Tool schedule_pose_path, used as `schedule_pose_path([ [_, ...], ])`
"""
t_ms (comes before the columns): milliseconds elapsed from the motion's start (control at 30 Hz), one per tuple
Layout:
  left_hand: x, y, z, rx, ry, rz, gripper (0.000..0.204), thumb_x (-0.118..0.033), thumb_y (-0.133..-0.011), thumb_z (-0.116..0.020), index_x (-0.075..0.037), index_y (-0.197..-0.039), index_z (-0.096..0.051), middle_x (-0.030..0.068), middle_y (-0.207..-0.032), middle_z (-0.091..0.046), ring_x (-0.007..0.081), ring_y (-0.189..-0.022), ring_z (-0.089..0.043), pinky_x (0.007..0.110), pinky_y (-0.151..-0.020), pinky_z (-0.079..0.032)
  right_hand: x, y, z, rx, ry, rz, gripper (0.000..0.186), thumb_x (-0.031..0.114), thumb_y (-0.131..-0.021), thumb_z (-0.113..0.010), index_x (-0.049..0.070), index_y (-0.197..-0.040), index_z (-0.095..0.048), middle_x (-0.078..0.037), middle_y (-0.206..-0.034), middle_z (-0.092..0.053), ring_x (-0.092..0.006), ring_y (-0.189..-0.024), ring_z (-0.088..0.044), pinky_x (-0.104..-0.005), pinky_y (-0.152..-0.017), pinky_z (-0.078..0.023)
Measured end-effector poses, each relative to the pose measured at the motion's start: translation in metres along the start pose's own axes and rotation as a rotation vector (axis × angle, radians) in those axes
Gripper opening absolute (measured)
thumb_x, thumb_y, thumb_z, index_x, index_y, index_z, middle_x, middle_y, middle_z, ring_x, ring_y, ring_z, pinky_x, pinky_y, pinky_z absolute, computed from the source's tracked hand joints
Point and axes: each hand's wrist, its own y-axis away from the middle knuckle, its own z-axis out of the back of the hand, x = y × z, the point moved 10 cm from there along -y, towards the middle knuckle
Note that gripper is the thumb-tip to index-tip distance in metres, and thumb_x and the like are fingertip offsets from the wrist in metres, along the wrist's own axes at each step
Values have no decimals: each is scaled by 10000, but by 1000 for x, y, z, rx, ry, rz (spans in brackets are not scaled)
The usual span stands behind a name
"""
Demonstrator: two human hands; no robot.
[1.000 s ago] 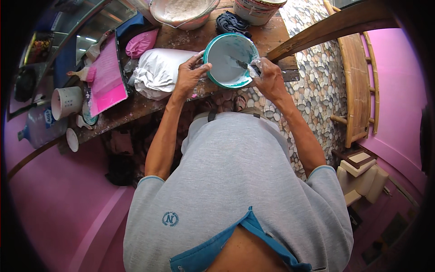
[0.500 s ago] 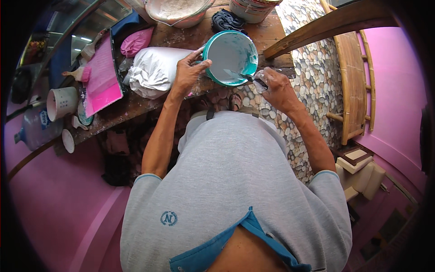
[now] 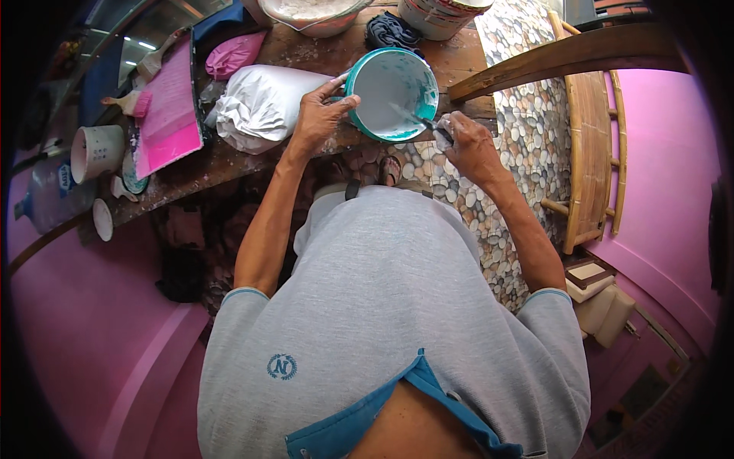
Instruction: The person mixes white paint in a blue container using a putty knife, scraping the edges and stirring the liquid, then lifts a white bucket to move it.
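Observation:
A teal bucket holds a smooth white paste, with smears up its inner wall. My left hand is closed on the bucket's left rim, thumb over the edge and fingers along the outside. In my right hand, at the bucket's near right edge, is the dark handle of a putty knife. Its blade reaches over the rim into the paste, and its tip is blurred. White residue coats my right fingers. A crumpled white sack lies left of the bucket, close by my left hand.
The wooden table also bears a pink tray, a paintbrush, a pink bag, a dark cloth and two larger buckets, one whitish. A wooden beam slants at the right, before a bamboo bench.
The putty knife has moved within the paste, and its blade now shows less clearly. My left hand keeps its hold on the rim. The whole view has shifted slightly.

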Motion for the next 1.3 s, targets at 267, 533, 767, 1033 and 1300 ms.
schedule_pose_path([
  [267,2,-1,5,3,-13,6,474,-37,-835,-656,36,-1273,-488,125,-1100,-606,150,-942,-606,278,-813,-534,-19,-15,34,-120,103,-7,179,136,-810,-615,12,-933,-576,-146,-859,-593,-321,-792,-617,-405,-715,-493],
  [533,1,-2,7,-21,-11,7,481,-51,-834,-664,37,-1271,-487,132,-1108,-598,158,-948,-610,282,-801,-543,-20,4,59,-218,146,34,162,60,-743,-660,7,-861,-562,-153,-846,-574,-330,-726,-602,-382,-593,-488],
  [767,-2,-3,10,-41,36,2,469,-53,-820,-690,8,-1257,-529,96,-971,-633,122,-835,-616,242,-722,-535,0,12,50,-192,99,123,193,43,-752,-660,12,-918,-568,-120,-822,-523,-312,-707,-596,-376,-597,-490],
  [1033,-1,-9,6,16,-85,-21,475,-66,-832,-674,28,-1265,-502,109,-1043,-620,139,-902,-614,269,-766,-544,-5,-11,25,-9,425,140,80,33,-839,-518,-22,-894,-538,-117,-842,-507,-255,-729,-611,-346,-641,-520],
  [1300,-2,-10,3,31,-84,-17,473,-57,-831,-673,25,-1267,-508,98,-1046,-620,134,-891,-613,258,-760,-536,5,-44,55,-98,629,340,160,56,-793,-548,-12,-938,-560,-109,-924,-525,-224,-821,-587,-331,-684,-528],
])
